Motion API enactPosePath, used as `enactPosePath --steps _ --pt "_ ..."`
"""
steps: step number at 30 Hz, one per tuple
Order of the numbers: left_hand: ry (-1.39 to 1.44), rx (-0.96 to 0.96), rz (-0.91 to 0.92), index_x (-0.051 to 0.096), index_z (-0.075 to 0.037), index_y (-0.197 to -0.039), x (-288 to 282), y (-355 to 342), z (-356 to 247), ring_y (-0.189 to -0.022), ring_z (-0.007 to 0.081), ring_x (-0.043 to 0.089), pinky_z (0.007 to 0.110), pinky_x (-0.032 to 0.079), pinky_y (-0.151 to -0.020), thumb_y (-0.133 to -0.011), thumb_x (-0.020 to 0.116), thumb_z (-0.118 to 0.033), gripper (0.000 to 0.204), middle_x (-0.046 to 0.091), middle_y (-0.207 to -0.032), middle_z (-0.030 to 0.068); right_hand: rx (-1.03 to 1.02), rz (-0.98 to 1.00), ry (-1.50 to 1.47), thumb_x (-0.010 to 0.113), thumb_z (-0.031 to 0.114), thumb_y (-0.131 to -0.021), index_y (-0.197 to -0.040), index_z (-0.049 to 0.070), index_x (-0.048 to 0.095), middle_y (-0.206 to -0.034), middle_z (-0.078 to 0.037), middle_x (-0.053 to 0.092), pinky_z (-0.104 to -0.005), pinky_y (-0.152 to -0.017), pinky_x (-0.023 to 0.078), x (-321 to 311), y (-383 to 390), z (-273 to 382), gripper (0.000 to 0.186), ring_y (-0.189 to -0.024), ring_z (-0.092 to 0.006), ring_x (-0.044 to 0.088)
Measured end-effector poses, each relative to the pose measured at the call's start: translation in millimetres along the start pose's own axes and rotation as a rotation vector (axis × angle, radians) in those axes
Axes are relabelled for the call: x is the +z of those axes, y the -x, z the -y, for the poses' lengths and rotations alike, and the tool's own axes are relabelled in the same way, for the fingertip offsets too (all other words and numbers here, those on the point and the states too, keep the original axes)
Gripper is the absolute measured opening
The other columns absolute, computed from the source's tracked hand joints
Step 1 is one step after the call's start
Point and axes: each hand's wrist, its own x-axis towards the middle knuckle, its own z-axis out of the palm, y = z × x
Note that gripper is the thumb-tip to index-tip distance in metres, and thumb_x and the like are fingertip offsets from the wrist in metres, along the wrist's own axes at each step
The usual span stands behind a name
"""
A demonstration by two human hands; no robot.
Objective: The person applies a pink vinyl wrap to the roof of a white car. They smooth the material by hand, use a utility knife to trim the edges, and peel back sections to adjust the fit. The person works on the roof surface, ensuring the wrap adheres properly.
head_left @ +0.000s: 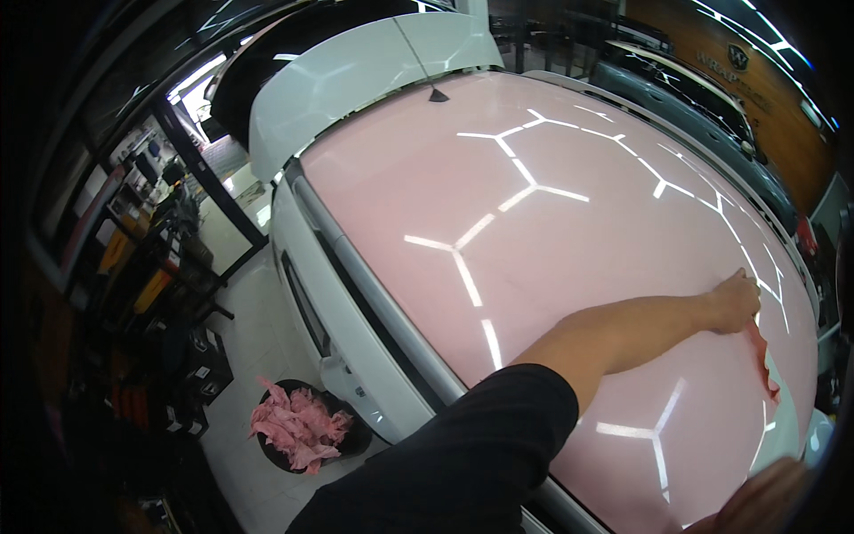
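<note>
A glossy pink film [427, 178] covers most of the white car's roof. My left arm reaches across it from the lower edge, and my left hand [735, 303] is closed on the film near the roof's right side. Below this hand a loose, crumpled strip of the film [765, 365] hangs from the grip. Beside the strip, a bare pale patch of roof [783, 427] shows. My right hand [769, 498] is in the lower right corner, near the bare patch; it is dark and smeared, so its fingers cannot be made out.
A black bin [351, 436] heaped with crumpled pink film [298, 423] stands on the floor by the car's left side. The raised white tailgate [374, 76] and an antenna [438, 94] are at the far end. Shelving [133, 240] stands left; a dark car [685, 98] is parked beyond, right.
</note>
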Motion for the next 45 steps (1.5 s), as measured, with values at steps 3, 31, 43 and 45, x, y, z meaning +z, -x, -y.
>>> enactPosePath --steps 3,31,43,45 --pt "0.114 -0.168 -0.071 0.076 -0.003 -0.091 19.1 4.4 34.8 -0.110 0.0387 0.060 0.050 0.042 -0.106 -0.087 0.058 -0.016 0.022 0.067 -0.111 0.0200 0.083 -0.534 0.343 0.073 0.020 -0.085 -0.105 0.003 0.070 -0.100 -0.014 0.070 -0.0417 -0.084 0.052 -13.4 8.0 -27.3 0.026 -0.094 -0.0260 0.068" --pt "0.333 -0.203 0.033 0.078 -0.003 -0.101 -21.5 18.2 65.3 -0.100 0.0307 0.068 0.039 0.052 -0.091 -0.088 0.073 -0.014 0.018 0.072 -0.108 0.0141 0.790 -1.390 1.398 0.068 0.019 -0.085 -0.087 0.009 0.074 -0.087 -0.012 0.071 -0.0462 -0.080 0.049 -151.3 100.3 -308.1 0.012 -0.092 -0.0321 0.066" --pt "0.356 -0.284 0.108 0.066 0.003 -0.092 -15.4 9.6 53.9 -0.091 0.0281 0.066 0.038 0.051 -0.084 -0.091 0.067 -0.009 0.012 0.069 -0.098 0.0167 0.828 -1.421 1.219 0.071 0.016 -0.079 -0.086 0.007 0.074 -0.090 -0.014 0.072 -0.0450 -0.083 0.049 -151.0 99.3 -298.0 0.012 -0.093 -0.0321 0.067" --pt "0.392 -0.310 0.111 0.063 0.003 -0.089 -15.0 11.0 54.0 -0.088 0.0280 0.065 0.039 0.051 -0.082 -0.091 0.067 -0.009 0.013 0.068 -0.094 0.0167 0.812 -1.442 1.177 0.071 0.017 -0.080 -0.086 0.007 0.074 -0.090 -0.014 0.072 -0.0453 -0.083 0.049 -149.7 98.1 -297.8 0.012 -0.093 -0.0326 0.068"
